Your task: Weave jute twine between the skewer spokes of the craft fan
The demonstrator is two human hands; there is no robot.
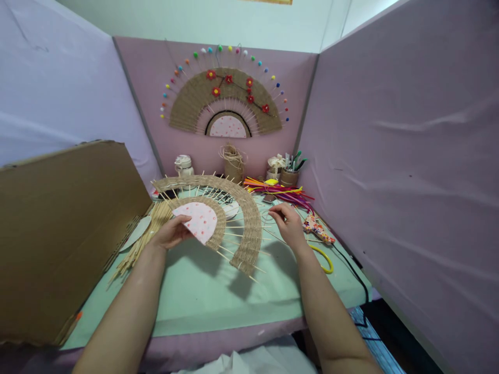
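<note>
A half-made fan (251, 223) of twine woven over thin bamboo sticks is tilted above the table. Its base is a half-round white piece with pink dots (200, 221). My left hand (173, 231) grips the fan at this base, thumb on the dotted face. To the fan's right, my right hand (286, 221) is closed in a pinch, apart from the stick tips. A thin loop of twine (265, 216) shows by its fingertips; the exact hold is hard to see.
Bamboo sticks (146, 234) lie left beside a cardboard sheet (70, 234). A glue gun (318, 229) with a cord and yellow-handled scissors (325, 261) lie right. Behind are pipe cleaners (284, 193), a twine roll (234, 166) and a jar (184, 166). A finished fan (187, 106) hangs on the back panel.
</note>
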